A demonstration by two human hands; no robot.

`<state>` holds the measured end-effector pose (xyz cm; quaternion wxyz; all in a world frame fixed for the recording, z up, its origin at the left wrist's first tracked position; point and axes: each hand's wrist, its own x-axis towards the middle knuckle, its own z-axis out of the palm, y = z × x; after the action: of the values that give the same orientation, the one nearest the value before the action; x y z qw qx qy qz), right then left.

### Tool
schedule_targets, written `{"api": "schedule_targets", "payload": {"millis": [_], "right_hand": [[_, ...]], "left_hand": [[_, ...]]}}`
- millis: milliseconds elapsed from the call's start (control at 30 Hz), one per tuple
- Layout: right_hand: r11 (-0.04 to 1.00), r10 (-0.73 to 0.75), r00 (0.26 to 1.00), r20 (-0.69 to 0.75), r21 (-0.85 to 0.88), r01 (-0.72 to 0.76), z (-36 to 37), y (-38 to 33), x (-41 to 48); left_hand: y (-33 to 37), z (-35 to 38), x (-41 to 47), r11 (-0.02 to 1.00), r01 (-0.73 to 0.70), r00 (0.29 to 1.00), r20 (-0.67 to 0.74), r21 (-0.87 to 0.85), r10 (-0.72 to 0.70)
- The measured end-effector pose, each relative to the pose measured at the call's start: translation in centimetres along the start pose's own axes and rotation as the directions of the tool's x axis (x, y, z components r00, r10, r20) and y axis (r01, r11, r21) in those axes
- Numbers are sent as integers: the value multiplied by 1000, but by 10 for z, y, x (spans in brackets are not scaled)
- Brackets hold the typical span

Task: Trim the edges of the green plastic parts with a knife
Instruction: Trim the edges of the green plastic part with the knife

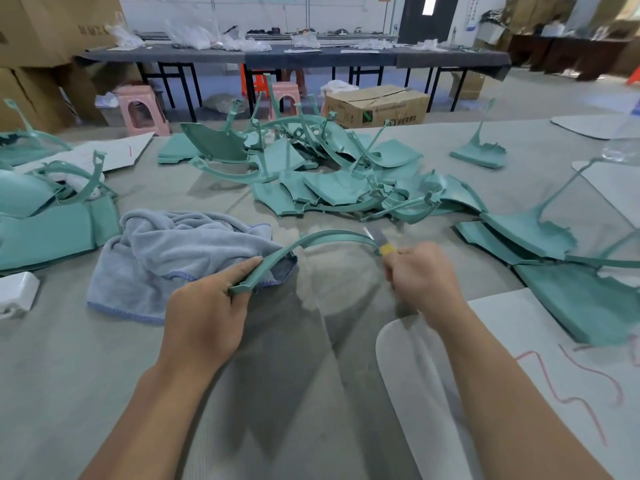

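Gripping one end of a curved green strip (311,239) in my left hand (204,306), I hold it just above the table (104,375), near the grey towel (180,251). My right hand (424,275) is curled around a yellow-handled knife (381,242), its blade touching the strip's far end. A heap of green parts (339,178) lies beyond.

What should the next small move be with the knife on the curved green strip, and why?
Probably draw the yellow-handled knife in the right hand along the curved green plastic strip, away from the left hand. The blade already sits at the strip's far end, and the left hand grips the near end.
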<state>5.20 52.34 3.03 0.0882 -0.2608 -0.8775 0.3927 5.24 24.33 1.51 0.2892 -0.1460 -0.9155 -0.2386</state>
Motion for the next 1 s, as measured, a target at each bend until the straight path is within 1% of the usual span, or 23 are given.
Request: {"api": "schedule_targets", "payload": {"millis": [67,100,133,167,200,233,267,300,367,400,467,500,533,567,600,633,700,800,900,933,967,1000], "right_hand": [[987,107,988,-114,-105,-119,-6,11,7],[979,138,976,-168,-125,-160,-9,15,8],[978,141,970,-200,-124,-168,-9,16,8],[985,121,969,-214,-97,-144,-7,14,6],[994,88,971,-223,-45,-100,-6,10,4],[999,39,971,-235,15,-36,-5,6,0],[997,-26,967,-252,62,43,-4,1,-4],[989,-86,957,-276,92,115,-5,-2,-8],[959,-186,937,-297,152,239,-5,-8,-14],[933,-239,928,-284,196,301,-4,-9,-18],[865,-348,910,-225,296,405,1,-14,-26],[835,-401,894,-199,323,446,4,-16,-29],[814,-453,875,-173,320,485,7,-17,-32],[798,-506,851,-143,297,525,9,-19,-35],[783,-553,826,-111,269,561,12,-21,-37],[768,-593,801,-82,240,593,14,-21,-38],[747,-643,764,-51,177,640,16,-23,-41],[741,-662,749,-33,125,660,18,-22,-42],[722,-691,720,67,26,691,20,-23,-43],[729,-680,726,107,-13,684,23,-22,-43],[757,-642,757,118,-55,651,26,-22,-41],[802,-582,808,87,-104,589,27,-22,-37]], "left_hand": [[1,-1,0,1000,6,1000,-11,-7,-6],[2,-1,0,1000,5,999,-31,-18,-6],[3,-2,1,999,26,998,-60,-22,-27],[3,-3,2,996,64,994,-82,-56,-69],[2,-3,3,985,141,985,-90,-96,-150],[-1,-3,4,959,227,967,-80,-168,-242],[-1,-4,6,907,323,936,-50,-269,-348],[-2,-3,9,828,407,896,-5,-386,-443],[-4,-5,14,608,535,798,115,-587,-591],[-4,-5,16,488,571,748,173,-660,-641],[-10,-6,18,297,616,658,269,-729,-703],[-14,-7,19,215,643,623,339,-735,-705],[-19,-7,19,133,676,597,433,-725,-675],[-23,-8,19,66,714,578,533,-697,-618],[-27,-10,18,28,751,563,617,-660,-549],[-29,-12,18,18,785,547,677,-620,-492],[-34,-14,16,6,811,530,729,-585,-433],[-33,-13,16,46,816,532,718,-576,-449],[-23,-13,16,61,820,527,709,-569,-468],[-19,-14,16,68,822,529,711,-566,-463],[-16,-16,17,70,823,527,714,-563,-461],[-13,-17,17,51,825,520,720,-563,-458]]}}
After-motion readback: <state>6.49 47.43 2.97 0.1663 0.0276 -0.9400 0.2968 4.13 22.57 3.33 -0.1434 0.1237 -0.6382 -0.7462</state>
